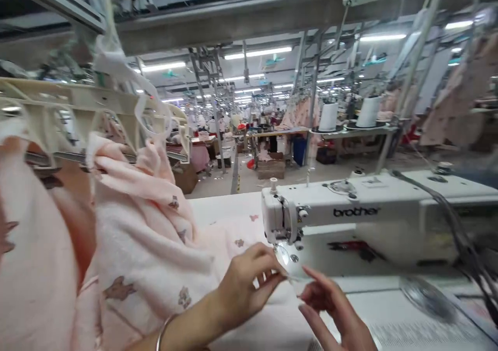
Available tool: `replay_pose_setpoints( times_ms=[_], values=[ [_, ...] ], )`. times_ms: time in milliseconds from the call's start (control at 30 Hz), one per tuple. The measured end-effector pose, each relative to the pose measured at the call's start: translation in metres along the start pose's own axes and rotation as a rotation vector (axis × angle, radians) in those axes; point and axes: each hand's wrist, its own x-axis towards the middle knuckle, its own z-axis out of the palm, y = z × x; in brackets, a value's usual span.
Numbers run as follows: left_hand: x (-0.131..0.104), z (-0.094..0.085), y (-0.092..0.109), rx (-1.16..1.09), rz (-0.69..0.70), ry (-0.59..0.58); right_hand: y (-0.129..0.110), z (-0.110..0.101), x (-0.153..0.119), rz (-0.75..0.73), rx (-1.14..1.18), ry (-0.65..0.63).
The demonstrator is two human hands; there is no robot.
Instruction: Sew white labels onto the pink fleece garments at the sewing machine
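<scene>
Pale pink printed fabric (pixel 155 237) hangs from a cream clamp hanger (pixel 89 99) on the left and spreads over the sewing table toward the machine. My left hand (pixel 251 278), a bangle on its wrist, pinches the edge of this fabric just in front of the needle area. Close by on the right is my right hand (pixel 330 304), thumb and fingers apart, with nothing visible between them. The white sewing machine (pixel 342 213) stands behind and to the right of both hands; its presser foot is partly hidden.
Thread snips with red handles (pixel 350 245) lie under the machine arm. White thread cones (pixel 368 113) stand behind the machine. A dark cable (pixel 447 216) drapes over the machine at right. A clear round object (pixel 428 298) rests on the table at right.
</scene>
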Motion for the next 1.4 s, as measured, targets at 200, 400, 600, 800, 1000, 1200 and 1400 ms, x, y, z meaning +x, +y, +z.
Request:
replay_pose_setpoints(
  times_ms=[200, 400, 600, 800, 1000, 1200, 1400],
  values=[
    [-0.008, 0.006, -0.002, -0.139, -0.455, -0.309, -0.010, -0.021, 0.016, -0.344, -0.113, 0.014],
    [-0.003, 0.010, -0.015, -0.632, -0.897, -0.324, 0.007, -0.014, 0.012, -0.415, -0.174, -0.039],
    [-0.003, 0.024, -0.020, -0.417, -0.784, -0.126, -0.004, -0.005, 0.020, 0.630, 0.605, -0.107],
    [-0.006, 0.026, -0.023, -0.206, -0.701, -0.179, -0.006, -0.003, 0.026, 0.854, 0.787, -0.213],
    [-0.006, 0.027, -0.031, -0.301, -0.734, -0.159, -0.006, 0.000, 0.025, 0.797, 0.664, -0.182],
    [-0.006, 0.031, -0.035, -0.382, -0.807, -0.160, 0.000, 0.002, 0.021, 0.748, 0.591, -0.242],
    [0.014, -0.004, -0.047, 0.357, -0.546, -0.158, 0.027, 0.003, 0.005, 0.111, -0.116, -0.170]
  ],
)
